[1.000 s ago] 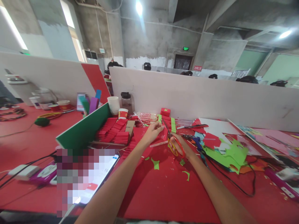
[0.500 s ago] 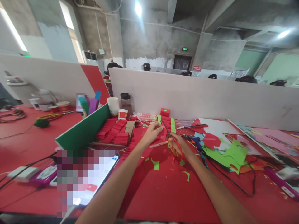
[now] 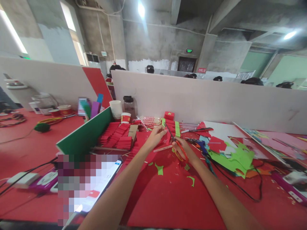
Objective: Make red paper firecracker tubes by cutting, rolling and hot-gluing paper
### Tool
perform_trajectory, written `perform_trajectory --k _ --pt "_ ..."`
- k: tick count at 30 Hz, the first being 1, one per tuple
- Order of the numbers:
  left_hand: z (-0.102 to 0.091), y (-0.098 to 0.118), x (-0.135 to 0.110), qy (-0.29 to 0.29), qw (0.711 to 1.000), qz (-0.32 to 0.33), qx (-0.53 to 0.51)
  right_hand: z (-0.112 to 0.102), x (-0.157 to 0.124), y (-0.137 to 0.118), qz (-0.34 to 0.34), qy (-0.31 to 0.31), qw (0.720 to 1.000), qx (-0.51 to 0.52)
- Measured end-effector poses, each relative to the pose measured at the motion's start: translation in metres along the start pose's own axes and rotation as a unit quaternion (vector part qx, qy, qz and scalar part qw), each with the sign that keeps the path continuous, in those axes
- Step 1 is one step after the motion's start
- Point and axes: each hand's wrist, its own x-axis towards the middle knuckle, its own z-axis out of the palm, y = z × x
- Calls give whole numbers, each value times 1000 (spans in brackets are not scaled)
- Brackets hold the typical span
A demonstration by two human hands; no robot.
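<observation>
My right hand [image 3: 180, 148] is closed around a pair of scissors [image 3: 183, 153] with red and orange handles. Their dark blades point up and left, close to the fingertips of my left hand [image 3: 157, 134]. That left hand is closed in a pinch; what sits between its fingers is too small to make out. Just below it is a piece of red paper [image 3: 167, 138] with faint marks. Nearby on the red tabletop lie a pale stick [image 3: 163, 148] and bright green paper scraps [image 3: 159, 169].
Stacked red strips [image 3: 117, 135] sit left of my hands, beside a green divider [image 3: 83, 132]. A phone [image 3: 100, 183] lies front left. On the right are a blue glue gun [image 3: 202, 146] with a cord and green paper offcuts [image 3: 236, 158]. A white partition [image 3: 203, 99] stands behind.
The scissors have shifted slightly in my right hand, with the handles turned a little. My left hand stays nearly in place, and the surrounding things have not moved.
</observation>
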Motion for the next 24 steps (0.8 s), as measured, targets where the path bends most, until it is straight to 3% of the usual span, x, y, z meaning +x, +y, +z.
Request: perform_trajectory --k 10,18,24 --pt "1 3 -2 1 1000 -13 9 -2 1 8 83 -29 991 103" --pt "1 0 -1 -30 999 -20 21 -1 0 10 76 -26 993 89" --pt "2 0 -2 -24 999 -23 17 -2 0 3 15 -12 1000 14"
